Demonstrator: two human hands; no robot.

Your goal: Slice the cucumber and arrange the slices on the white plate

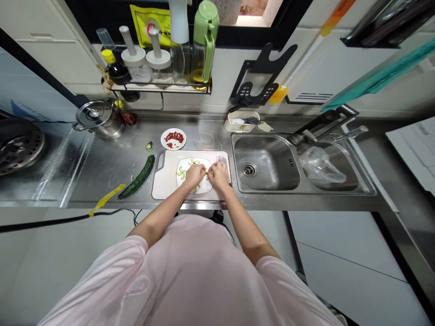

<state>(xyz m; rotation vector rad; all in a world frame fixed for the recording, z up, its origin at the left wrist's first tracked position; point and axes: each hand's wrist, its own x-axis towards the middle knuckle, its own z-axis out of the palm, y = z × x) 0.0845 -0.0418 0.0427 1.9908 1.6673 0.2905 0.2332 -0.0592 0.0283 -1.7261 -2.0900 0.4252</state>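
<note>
The left hand [196, 174] and right hand [219, 175] meet above the white plate [192, 163], fingertips pinched nearly together; whether they grip a slice is too small to tell. Cucumber slices [181, 172] lie fanned on the plate, which rests on the cutting board [166, 181]; the cucumber [138, 178] lies left of it on the counter [102, 158].

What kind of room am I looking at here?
Most likely a kitchen: there is a steel double sink set in the counter, a rack of seasoning jars and bottles, and a lidded pot near the left end.
</note>
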